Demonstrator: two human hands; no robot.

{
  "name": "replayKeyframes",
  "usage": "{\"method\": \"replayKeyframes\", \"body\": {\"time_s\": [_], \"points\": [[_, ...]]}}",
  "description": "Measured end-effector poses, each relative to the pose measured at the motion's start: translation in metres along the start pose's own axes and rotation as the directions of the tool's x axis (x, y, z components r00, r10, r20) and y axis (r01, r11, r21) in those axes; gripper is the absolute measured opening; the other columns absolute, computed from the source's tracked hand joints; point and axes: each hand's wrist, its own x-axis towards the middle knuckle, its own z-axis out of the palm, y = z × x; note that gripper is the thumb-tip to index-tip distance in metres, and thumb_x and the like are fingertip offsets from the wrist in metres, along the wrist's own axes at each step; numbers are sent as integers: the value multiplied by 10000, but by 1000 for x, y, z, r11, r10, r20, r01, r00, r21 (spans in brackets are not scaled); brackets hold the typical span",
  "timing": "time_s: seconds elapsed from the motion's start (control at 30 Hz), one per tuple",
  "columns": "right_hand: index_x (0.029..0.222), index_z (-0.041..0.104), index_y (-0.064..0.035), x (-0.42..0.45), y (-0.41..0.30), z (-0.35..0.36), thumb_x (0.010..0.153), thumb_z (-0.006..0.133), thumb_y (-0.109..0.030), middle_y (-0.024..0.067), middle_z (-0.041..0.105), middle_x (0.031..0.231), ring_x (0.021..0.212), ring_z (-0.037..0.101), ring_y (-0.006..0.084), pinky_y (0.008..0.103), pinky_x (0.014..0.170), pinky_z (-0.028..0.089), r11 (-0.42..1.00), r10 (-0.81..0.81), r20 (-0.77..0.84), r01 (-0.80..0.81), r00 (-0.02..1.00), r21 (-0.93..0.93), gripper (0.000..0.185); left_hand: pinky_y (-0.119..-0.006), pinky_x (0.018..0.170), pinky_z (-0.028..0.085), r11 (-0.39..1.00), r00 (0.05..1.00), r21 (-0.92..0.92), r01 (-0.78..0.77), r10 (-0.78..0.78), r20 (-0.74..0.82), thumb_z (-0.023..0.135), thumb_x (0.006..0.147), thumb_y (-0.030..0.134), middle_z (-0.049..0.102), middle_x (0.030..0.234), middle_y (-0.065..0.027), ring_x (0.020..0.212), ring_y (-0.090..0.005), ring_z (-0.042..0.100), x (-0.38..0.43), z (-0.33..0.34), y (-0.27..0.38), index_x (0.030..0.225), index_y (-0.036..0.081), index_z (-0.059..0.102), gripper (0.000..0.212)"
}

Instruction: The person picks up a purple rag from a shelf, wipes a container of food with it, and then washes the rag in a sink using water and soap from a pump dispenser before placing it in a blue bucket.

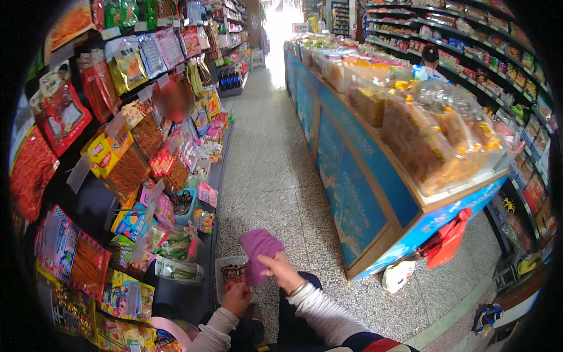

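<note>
My right hand grips a folded purple cloth, its fingers pressed over the cloth's right side. Just left of it, my left hand is closed at the lower edge of a snack packet with red-brown contents. Below and around that packet shows a white plastic container beside the shelf's edge. The cloth overlaps the packet's right side and hides part of it. The packet's bottom edge is behind my left fingers.
Hanging snack packets fill the black rack on my left. Packets and a blue basket crowd its bottom shelf. A blue counter bearing bins of packaged food borders the speckled aisle floor. A person is beyond the counter.
</note>
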Motion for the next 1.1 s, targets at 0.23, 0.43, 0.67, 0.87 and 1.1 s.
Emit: {"method": "replayKeyframes", "body": {"time_s": [0.23, 0.43, 0.67, 0.87, 1.1], "points": [[1035, 501, -4, 48, 85, -37, 784, 544, -151, 29, 549, 903, 810, 511, 130, 257, 746, 405, 960, 121, -32, -125, 992, -251, 294, -385, 779, 404, 994, 988, 17, -107, 105, 117, 492, 741, 167, 519, 984, -188, 886, -322, 519, 50, 32, -1, 1068, 52, 468, 348], [1073, 475, -3, 85, 66, -60, 789, 540, -165, 35, 539, 962, 835, 504, 122, 256, 749, 404, 820, 522, -218, -556, 825, -138, 333, -365, 761, 417, 959, 922, 56, -278, 250, 295, 482, 766, 204, 527, 924, -156, 855, -287, 524, 107, 47, 4, 1100, 60, 441, 366], [1142, 416, -12, 90, 96, -90, 808, 518, -319, 58, 519, 1042, 910, 495, 154, 291, 788, 389, 882, 459, -199, -471, 866, -14, 465, -359, 710, 439, 991, 816, 7, -134, 106, 569, 480, 793, 284, 546, 817, -99, 788, -252, 534, 64, 87, -6, 1134, 90, 417, 398], [1090, 444, -27, -3, 106, -85, 753, 509, -220, 170, 507, 962, 873, 503, 295, 333, 759, 405, 752, -61, -213, -96, 975, -652, 393, -344, 646, 459, 844, 532, -45, 535, -294, 794, 491, 801, 346, 553, 742, -59, 723, -211, 543, 26, 31, -28, 1159, 131, 400, 428], [1106, 477, -108, -57, -138, 37, 723, 545, -334, 200, 424, 1124, 975, 450, 302, 352, 816, 367, 649, 602, -364, -701, 711, -296, 450, -325, 702, 437, 269, 339, -277, 923, -221, 915, 474, 796, 235, 538, 900, -74, 810, -190, 533, 104, -66, 120, 1160, 95, 399, 397]]}}
